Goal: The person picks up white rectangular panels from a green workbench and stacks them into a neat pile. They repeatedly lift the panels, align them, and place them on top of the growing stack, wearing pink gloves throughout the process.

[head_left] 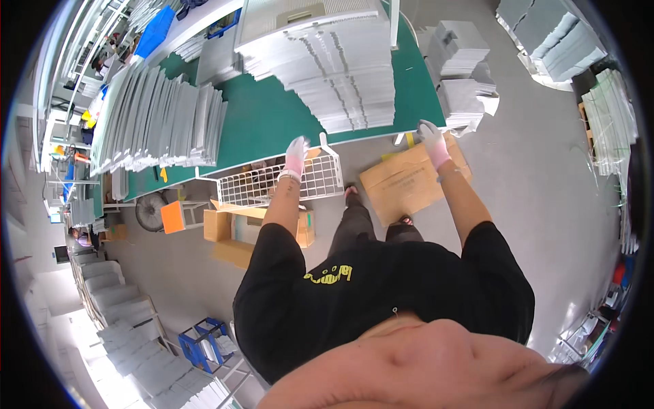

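My left hand [295,155], in a thin pale glove with grey fingertips, is over the green table's [259,116] front edge, above a white wire basket [245,187]. Its fingers point toward the table, loosely bent, and nothing shows in them. At the table's near right corner is my right hand [434,144], gloved alike, fingers partly stretched and holding nothing visible. Whether either hand touches the table I cannot tell. Between and beyond the hands rises a tall stack of thin white panels [327,75]. A ridged pale panel [306,20] lies on top of it.
A row of upright grey-white panels [157,119] stands on the table's left. Below are an open cardboard box [218,225], an orange-topped stool [173,217] and a flattened carton [409,180] by my feet. More stacks [460,48] stand right of the table; a blue crate [197,347] is behind left.
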The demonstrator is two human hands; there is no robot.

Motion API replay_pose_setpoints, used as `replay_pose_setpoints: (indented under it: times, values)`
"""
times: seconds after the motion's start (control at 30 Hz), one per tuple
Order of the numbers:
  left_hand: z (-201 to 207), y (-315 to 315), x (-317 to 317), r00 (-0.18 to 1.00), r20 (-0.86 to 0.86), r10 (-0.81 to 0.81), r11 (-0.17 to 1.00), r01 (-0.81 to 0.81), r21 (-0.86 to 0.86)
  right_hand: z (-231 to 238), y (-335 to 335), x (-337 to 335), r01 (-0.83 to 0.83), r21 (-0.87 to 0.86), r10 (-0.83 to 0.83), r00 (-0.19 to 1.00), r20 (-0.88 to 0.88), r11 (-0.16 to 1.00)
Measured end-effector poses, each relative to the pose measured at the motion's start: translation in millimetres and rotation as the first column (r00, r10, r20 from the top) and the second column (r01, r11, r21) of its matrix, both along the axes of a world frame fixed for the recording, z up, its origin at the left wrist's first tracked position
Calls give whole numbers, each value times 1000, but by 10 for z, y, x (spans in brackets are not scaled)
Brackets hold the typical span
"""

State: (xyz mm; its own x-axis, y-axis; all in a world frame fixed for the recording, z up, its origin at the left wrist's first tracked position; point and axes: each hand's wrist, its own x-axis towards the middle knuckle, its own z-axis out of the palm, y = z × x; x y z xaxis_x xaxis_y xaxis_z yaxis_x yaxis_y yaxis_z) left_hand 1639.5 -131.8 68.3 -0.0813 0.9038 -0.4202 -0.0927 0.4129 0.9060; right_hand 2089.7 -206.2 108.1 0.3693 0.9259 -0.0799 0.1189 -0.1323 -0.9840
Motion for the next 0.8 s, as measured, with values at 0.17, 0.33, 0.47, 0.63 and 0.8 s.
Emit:
replay_pose_setpoints:
  times: [0.17,0.33,0.47,0.63,0.8]
  values:
    - [-90,1097,441,1000,-16,-4,973,0,-230,-1335,1261,-121,106,-337,-272,825,-496,936]
    - [-227,1685,739,999,32,-22,959,30,-282,-2077,1755,-336,-64,-153,104,957,269,986]
    - [-427,1887,917,999,41,-20,946,32,-323,-2047,1600,-371,-64,-91,76,987,141,994]
    - [-643,1986,1130,998,58,3,940,16,-340,-1787,1555,-505,-61,-302,35,995,-91,951]
    - [-752,1983,1342,998,61,36,935,-12,-354,-1668,1534,-636,-118,-195,129,991,44,974]
